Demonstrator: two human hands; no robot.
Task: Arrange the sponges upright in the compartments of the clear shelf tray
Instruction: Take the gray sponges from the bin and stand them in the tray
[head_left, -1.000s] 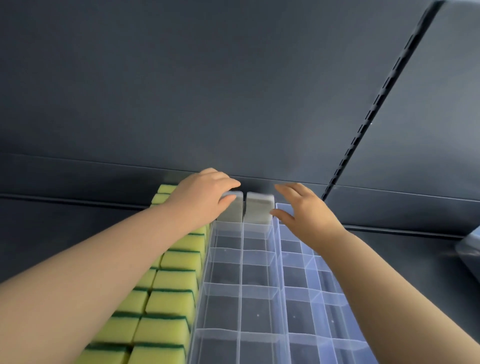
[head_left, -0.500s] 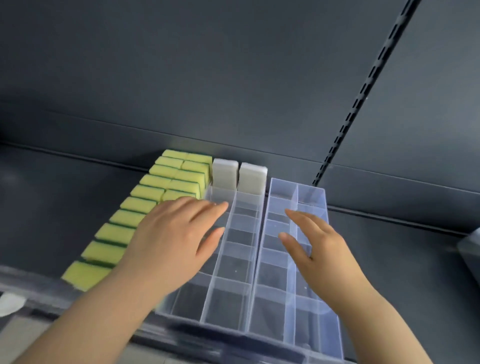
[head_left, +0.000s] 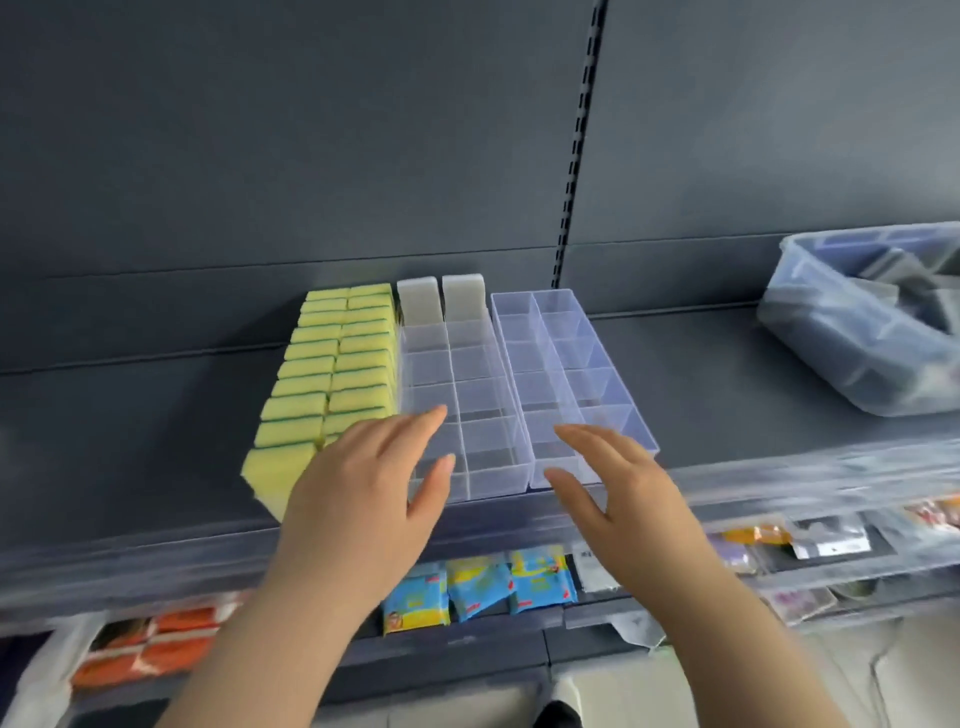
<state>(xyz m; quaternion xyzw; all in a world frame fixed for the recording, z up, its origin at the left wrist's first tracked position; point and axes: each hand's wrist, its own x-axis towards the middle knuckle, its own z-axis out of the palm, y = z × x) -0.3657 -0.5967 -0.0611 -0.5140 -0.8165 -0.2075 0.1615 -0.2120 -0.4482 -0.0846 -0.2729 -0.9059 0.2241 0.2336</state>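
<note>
Left grip (head_left: 363, 499): fingers straight and spread, holding nothing. It hovers over the near left corner of the middle clear tray (head_left: 480, 395); contact with the tray wall cannot be confirmed.

Right grip (head_left: 623, 499): fingers straight and slightly apart, holding nothing. It hovers over the near end of the right clear tray (head_left: 566, 364).

Task item location: 2 grey sponges (head_left: 418, 301) stand upright, side by side, in the 2 farthest compartments of the middle clear tray, 1 per column. All nearer compartments of this tray show bare.

The right clear tray sits just beside the middle one, and every visible compartment in it is bare.

On the left, yellow sponges (head_left: 337, 364) stand upright in 2 filled columns, touching the middle tray's left wall.

All trays rest on the dark shelf (head_left: 156, 441). A translucent bin (head_left: 857, 332) sits well apart at the right; its contents are grey and too blurred to identify.

Progress assessment: early stage for the grey stock. The far row is done; the remaining compartments need filling. With both grips bare, the next step likely requires fetching more sponges.
</note>
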